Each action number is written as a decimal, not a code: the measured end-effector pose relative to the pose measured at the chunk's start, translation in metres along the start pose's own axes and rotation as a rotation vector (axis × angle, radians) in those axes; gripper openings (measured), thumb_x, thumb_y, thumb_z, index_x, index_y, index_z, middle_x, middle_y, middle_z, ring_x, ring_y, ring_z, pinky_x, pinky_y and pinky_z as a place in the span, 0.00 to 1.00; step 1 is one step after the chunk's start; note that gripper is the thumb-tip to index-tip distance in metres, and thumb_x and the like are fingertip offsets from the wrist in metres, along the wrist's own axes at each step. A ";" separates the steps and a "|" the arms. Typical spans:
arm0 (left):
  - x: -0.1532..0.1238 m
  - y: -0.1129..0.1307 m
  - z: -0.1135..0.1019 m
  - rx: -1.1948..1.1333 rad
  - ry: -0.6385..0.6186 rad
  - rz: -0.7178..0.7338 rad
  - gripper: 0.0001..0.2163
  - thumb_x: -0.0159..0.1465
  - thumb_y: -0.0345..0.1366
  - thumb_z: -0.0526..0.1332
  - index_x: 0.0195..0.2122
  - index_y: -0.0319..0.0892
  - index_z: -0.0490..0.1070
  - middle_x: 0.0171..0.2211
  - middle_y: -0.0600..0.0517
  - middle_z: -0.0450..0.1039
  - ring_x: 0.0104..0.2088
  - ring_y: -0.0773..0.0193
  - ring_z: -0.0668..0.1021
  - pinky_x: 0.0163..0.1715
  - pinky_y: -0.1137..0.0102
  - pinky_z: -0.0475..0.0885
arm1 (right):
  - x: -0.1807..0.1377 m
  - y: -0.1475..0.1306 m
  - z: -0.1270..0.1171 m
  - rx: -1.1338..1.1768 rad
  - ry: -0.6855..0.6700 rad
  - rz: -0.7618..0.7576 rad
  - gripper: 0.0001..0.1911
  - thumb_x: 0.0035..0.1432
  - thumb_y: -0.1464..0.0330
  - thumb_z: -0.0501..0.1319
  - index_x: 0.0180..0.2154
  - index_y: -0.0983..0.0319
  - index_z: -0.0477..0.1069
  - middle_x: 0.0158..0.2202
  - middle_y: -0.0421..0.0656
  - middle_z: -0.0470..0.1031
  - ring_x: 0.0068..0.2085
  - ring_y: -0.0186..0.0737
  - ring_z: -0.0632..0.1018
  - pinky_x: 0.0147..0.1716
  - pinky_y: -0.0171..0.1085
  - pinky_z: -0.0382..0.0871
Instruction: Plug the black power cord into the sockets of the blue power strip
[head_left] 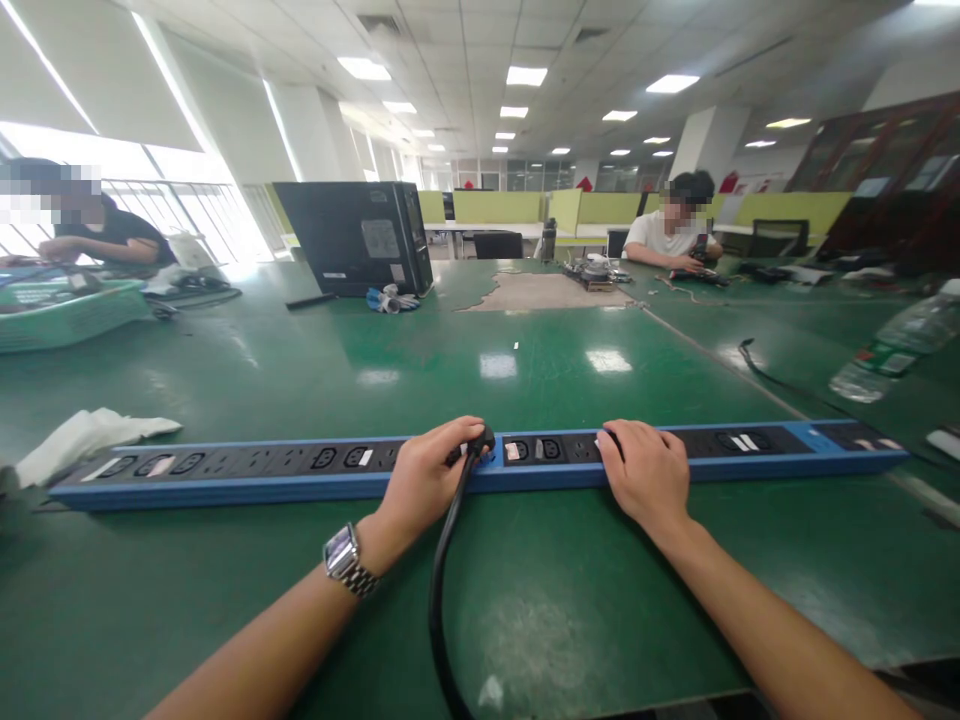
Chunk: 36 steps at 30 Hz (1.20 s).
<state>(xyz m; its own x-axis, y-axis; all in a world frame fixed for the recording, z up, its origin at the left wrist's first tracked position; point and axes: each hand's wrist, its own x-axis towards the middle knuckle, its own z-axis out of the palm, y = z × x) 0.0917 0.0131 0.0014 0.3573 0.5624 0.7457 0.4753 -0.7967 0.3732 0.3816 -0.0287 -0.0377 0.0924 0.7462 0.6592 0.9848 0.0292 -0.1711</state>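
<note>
1. Power strip [540,481]: lies flat and lengthwise across the green table [570,610], under both hands.
2. Left hand [426,468]: thumb and forefinger pinch a black plug [484,440] at the strip's middle. Whether the plug is fully seated cannot be told.
3. Cord [438,590]: drops from the plug over the strip's near side and runs down toward the viewer, to the right of the left wrist.
4. Right hand [649,470]: set over the strip, right of the plug and apart from the left hand. Fingers are bent over the top, thumb near the sockets; what lies between them, if anything, cannot be told.
5. Edges: the strip's left end lies beside a white cloth [97,445]; its right end lies nearer than the bottle [896,340]. The table's near edge shows at lower right.
6. Room: bare green surface extends beyond the strip toward the computer case [352,240]. On the near side, the cord and both forearms cross the surface.
7. Markings: pale stickers sit among the strip's sockets; the computer case bears pale labels, the bottle a green one. Writing on all is too small or blurred to read.
</note>
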 end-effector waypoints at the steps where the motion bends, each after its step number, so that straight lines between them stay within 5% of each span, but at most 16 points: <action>1: 0.000 -0.002 0.003 0.010 -0.028 0.011 0.06 0.64 0.32 0.62 0.42 0.43 0.76 0.43 0.46 0.82 0.42 0.59 0.84 0.46 0.65 0.80 | 0.000 0.000 0.000 0.001 -0.001 0.000 0.17 0.68 0.61 0.50 0.43 0.61 0.75 0.45 0.45 0.81 0.48 0.43 0.76 0.49 0.43 0.54; 8: -0.005 -0.005 0.000 0.104 -0.143 0.246 0.11 0.65 0.27 0.56 0.43 0.43 0.76 0.46 0.45 0.81 0.45 0.60 0.82 0.46 0.67 0.79 | 0.000 -0.001 0.001 -0.003 -0.008 0.004 0.17 0.68 0.60 0.50 0.42 0.61 0.75 0.45 0.45 0.81 0.48 0.44 0.76 0.49 0.44 0.54; 12: -0.004 -0.001 -0.001 0.091 -0.143 0.202 0.11 0.65 0.28 0.56 0.42 0.44 0.76 0.45 0.46 0.81 0.44 0.61 0.83 0.45 0.67 0.79 | 0.000 -0.001 0.001 0.008 0.003 0.008 0.17 0.68 0.60 0.50 0.42 0.61 0.75 0.44 0.45 0.81 0.48 0.43 0.76 0.49 0.43 0.54; 16: 0.018 0.020 0.008 -0.066 0.186 -0.007 0.07 0.63 0.33 0.64 0.42 0.43 0.76 0.44 0.47 0.82 0.42 0.60 0.83 0.45 0.67 0.80 | 0.000 -0.001 0.001 0.008 0.007 0.005 0.17 0.68 0.61 0.50 0.42 0.61 0.75 0.44 0.45 0.81 0.48 0.43 0.76 0.49 0.43 0.54; 18: 0.032 0.036 0.021 -0.149 0.246 -0.052 0.08 0.62 0.34 0.66 0.42 0.43 0.76 0.44 0.48 0.82 0.42 0.61 0.83 0.45 0.67 0.79 | 0.000 -0.002 0.001 -0.001 0.010 0.003 0.17 0.68 0.60 0.50 0.42 0.61 0.75 0.44 0.45 0.81 0.47 0.43 0.76 0.49 0.43 0.54; 22: 0.046 0.057 0.062 -0.215 -0.020 -0.102 0.03 0.61 0.31 0.66 0.37 0.43 0.76 0.34 0.51 0.82 0.34 0.61 0.83 0.36 0.69 0.79 | 0.000 -0.002 0.000 -0.013 0.009 0.000 0.17 0.68 0.60 0.50 0.42 0.61 0.75 0.44 0.46 0.81 0.47 0.44 0.76 0.48 0.43 0.54; 28: 0.041 0.053 0.098 -0.189 -0.101 -0.162 0.04 0.61 0.29 0.64 0.36 0.44 0.75 0.32 0.52 0.82 0.32 0.62 0.82 0.32 0.70 0.75 | 0.001 -0.002 0.000 -0.006 -0.012 0.001 0.17 0.69 0.60 0.51 0.43 0.61 0.75 0.44 0.46 0.81 0.48 0.44 0.76 0.48 0.43 0.54; 36: 0.033 0.056 0.101 0.052 -0.261 0.211 0.09 0.66 0.27 0.55 0.41 0.43 0.74 0.45 0.45 0.79 0.42 0.59 0.81 0.44 0.65 0.78 | 0.002 -0.003 -0.002 -0.006 -0.023 0.002 0.17 0.69 0.61 0.50 0.42 0.61 0.74 0.44 0.45 0.81 0.48 0.44 0.75 0.48 0.43 0.53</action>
<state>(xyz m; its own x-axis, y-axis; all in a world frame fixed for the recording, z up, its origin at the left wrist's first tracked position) 0.2115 0.0096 -0.0085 0.6425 0.4296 0.6345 0.4073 -0.8929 0.1921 0.3791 -0.0289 -0.0345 0.0913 0.7613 0.6419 0.9855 0.0235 -0.1680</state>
